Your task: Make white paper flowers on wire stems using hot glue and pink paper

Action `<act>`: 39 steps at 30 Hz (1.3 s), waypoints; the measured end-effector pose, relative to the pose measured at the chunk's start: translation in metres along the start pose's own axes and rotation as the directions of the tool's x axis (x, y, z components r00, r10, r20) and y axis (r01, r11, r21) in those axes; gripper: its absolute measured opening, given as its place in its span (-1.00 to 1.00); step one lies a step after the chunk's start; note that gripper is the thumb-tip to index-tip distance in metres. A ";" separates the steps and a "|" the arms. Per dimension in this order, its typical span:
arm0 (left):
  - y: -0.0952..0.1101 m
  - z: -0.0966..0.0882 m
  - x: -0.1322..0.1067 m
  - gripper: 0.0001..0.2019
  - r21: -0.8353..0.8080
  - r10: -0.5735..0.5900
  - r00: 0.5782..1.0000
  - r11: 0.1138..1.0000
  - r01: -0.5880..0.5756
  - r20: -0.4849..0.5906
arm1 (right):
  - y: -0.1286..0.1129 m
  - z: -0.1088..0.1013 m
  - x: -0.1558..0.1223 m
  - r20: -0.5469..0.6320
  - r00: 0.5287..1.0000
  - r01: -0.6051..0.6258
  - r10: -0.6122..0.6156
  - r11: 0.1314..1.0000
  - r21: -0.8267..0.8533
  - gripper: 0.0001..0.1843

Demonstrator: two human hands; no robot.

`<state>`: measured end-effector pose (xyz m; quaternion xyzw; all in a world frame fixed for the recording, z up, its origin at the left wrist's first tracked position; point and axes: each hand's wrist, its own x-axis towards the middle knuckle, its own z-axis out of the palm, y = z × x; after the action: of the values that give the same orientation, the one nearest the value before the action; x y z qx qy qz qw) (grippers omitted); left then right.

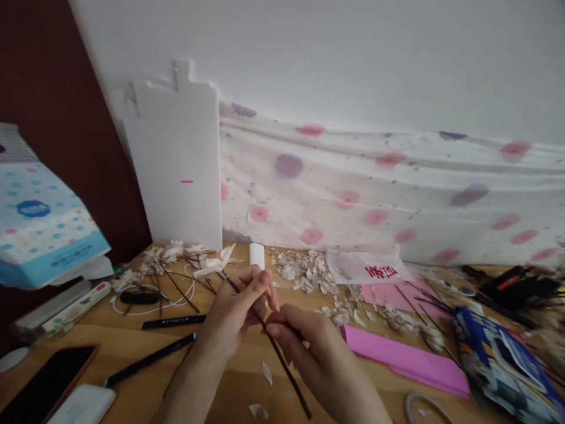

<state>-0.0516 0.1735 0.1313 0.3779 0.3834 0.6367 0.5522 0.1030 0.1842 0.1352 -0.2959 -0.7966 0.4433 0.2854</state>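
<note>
Currently, my left grip (233,309) and right grip (312,341) clamp the dark stem (292,378) below the white flower (214,265); overtwisting could tear it loose.

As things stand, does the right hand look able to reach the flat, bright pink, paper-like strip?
Probably yes. The pink strip lies beside the right hand, with nothing visible between them. However, this hand seems to pinch the slender, dark brown stem, so it may need to let go first.

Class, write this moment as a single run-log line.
left hand: grips dark stem, white flower atop; right hand: at stem, lower down; table: loose petals, magenta sheet
</note>
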 end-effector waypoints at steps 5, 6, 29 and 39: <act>-0.006 0.000 0.001 -0.46 -0.024 0.036 0.999 0.999 -0.036 -0.013 | 0.000 0.011 0.000 0.004 1.000 0.026 -0.027 0.998 0.060 -0.71; -0.006 0.001 0.001 -0.46 -0.020 0.045 0.999 0.999 -0.045 -0.027 | 0.000 0.013 0.001 0.023 1.000 0.010 -0.012 0.997 0.080 -0.71; -0.002 -0.023 0.020 -0.37 0.025 0.181 0.983 0.983 -0.180 -0.024 | 0.016 -0.009 0.008 -0.295 0.947 0.089 0.125 0.782 0.617 -0.67; -0.005 -0.013 -0.002 -0.47 -0.143 0.095 0.932 0.989 -0.047 0.350 | -0.007 0.031 -0.004 -0.202 0.971 0.119 -0.124 0.992 -0.035 -0.79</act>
<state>-0.0615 0.1711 0.1210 0.4629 0.2201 0.6015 0.6128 0.0816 0.1614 0.1270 -0.2938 -0.7847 0.3831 0.3889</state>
